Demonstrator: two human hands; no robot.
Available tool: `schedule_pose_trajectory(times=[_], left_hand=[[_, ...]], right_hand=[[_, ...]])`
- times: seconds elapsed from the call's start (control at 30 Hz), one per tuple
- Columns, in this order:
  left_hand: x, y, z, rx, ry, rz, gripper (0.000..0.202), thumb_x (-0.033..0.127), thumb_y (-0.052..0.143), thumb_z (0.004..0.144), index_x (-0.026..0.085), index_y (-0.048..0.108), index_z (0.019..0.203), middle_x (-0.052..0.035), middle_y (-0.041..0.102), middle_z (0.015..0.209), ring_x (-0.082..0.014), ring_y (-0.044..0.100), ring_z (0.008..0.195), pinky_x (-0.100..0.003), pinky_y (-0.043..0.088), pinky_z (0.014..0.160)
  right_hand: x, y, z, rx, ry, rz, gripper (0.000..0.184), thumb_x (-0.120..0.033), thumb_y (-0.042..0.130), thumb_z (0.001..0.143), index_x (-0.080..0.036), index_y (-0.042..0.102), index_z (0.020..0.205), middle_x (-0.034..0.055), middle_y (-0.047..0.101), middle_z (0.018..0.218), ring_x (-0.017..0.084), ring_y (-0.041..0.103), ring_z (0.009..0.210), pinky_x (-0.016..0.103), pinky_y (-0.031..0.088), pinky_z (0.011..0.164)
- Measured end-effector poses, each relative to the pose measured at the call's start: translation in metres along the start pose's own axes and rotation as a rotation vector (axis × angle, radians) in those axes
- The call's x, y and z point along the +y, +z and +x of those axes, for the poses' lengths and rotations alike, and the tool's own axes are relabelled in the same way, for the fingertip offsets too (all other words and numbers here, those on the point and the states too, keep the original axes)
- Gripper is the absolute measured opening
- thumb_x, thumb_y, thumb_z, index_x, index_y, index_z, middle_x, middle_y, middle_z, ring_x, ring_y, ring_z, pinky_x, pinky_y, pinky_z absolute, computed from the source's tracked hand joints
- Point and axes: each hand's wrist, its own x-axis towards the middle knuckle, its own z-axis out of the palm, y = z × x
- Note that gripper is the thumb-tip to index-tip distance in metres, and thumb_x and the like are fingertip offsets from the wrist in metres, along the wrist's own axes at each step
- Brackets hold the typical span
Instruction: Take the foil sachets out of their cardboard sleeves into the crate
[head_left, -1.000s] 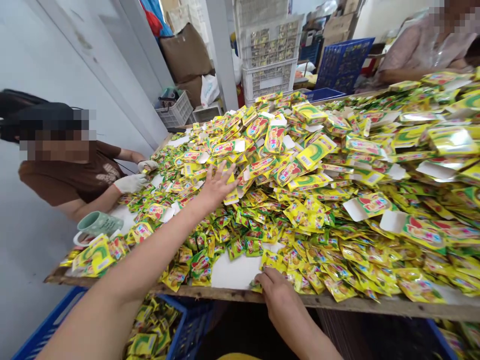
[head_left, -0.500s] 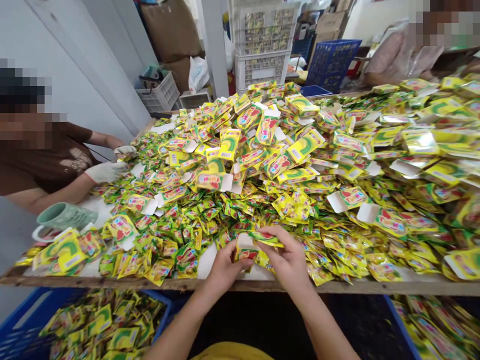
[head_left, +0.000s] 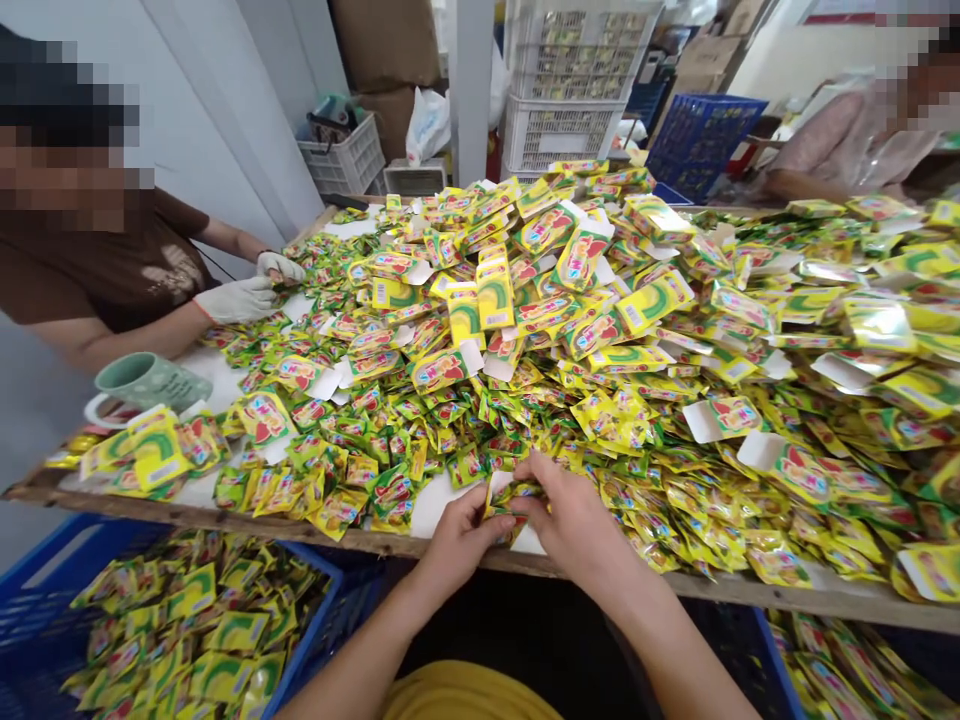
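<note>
My left hand and my right hand meet at the near edge of the wooden table. Together they pinch a small yellow-green card pack with sachets, fingers closed on it from both sides. A big heap of yellow and green sachets and open card packs covers the table just beyond my hands. A bare white patch of table lies under my left hand.
A person in a brown shirt with white gloves works at the table's left side, beside a green mug. Another person sits at the far right. Blue crates of packs stand under the table; white crates stand behind.
A second ago my left hand reached far into the heap; it came back with a pack and now both hands hold it at the table edge. The view has shifted slightly left.
</note>
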Motion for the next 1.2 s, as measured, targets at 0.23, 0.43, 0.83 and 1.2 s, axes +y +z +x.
schedule_pose_trajectory(times=[0.23, 0.43, 0.83, 1.2], left_hand=[[0.000, -0.011, -0.004, -0.010, -0.019, -0.029, 0.031, 0.033, 0.063, 0.081, 0.015, 0.063, 0.106, -0.0039, 0.067, 0.098, -0.0207, 0.057, 0.092, -0.028, 0.043, 0.083], [0.001, -0.013, -0.005, -0.052, -0.008, -0.036, 0.029, 0.034, 0.063, 0.081, 0.014, 0.065, 0.103, -0.0057, 0.068, 0.099, -0.0231, 0.059, 0.096, -0.032, 0.045, 0.087], [0.018, -0.016, -0.006, 0.041, -0.195, -0.327, 0.030, 0.026, 0.067, 0.077, 0.017, 0.070, 0.106, -0.0076, 0.071, 0.106, -0.0238, 0.063, 0.102, -0.035, 0.045, 0.094], [0.004, -0.018, 0.005, 0.246, 0.063, 0.115, 0.021, 0.031, 0.063, 0.083, 0.018, 0.072, 0.097, -0.0047, 0.074, 0.094, -0.0179, 0.067, 0.085, -0.027, 0.052, 0.079]], right_hand=[[-0.007, 0.006, -0.003, -0.048, -0.214, -0.171, 0.012, -0.028, 0.060, 0.087, -0.026, 0.072, 0.087, 0.0090, 0.058, 0.117, 0.030, 0.043, 0.116, 0.045, 0.041, 0.090], [-0.009, 0.012, -0.009, -0.059, -0.154, 0.006, 0.013, -0.027, 0.058, 0.088, -0.023, 0.070, 0.087, 0.0097, 0.060, 0.113, 0.027, 0.048, 0.114, 0.046, 0.042, 0.093], [0.007, 0.045, -0.020, 0.121, 0.346, 0.884, 0.018, -0.034, 0.069, 0.078, -0.022, 0.073, 0.091, 0.0002, 0.059, 0.078, 0.004, 0.040, 0.043, 0.019, 0.034, 0.038], [0.016, 0.046, -0.008, 0.238, 0.364, 0.879, 0.015, -0.033, 0.074, 0.071, -0.022, 0.076, 0.082, 0.0006, 0.064, 0.069, 0.013, 0.058, 0.054, 0.027, 0.055, 0.049]])
